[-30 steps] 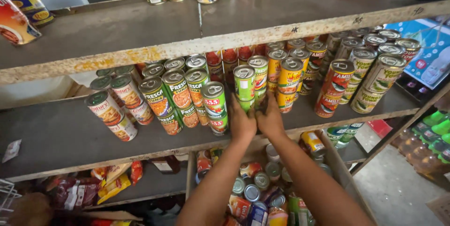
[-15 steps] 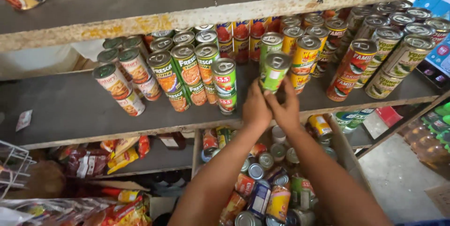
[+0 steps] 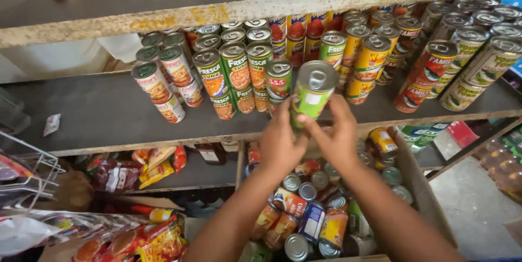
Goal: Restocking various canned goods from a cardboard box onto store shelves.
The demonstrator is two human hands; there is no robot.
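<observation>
Lifted green can (image 3: 312, 94) apparently between both hands' grip.

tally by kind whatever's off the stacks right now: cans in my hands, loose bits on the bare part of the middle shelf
green-label can, gripped between left hand and right hand: 1
small white packet, lying loose on the middle shelf: 1
total: 2

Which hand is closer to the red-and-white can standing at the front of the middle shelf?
Left. The left hand is just below the red-and-white can, gripping the green-labelled can. The right hand is on that can's far side, farther away.
</observation>
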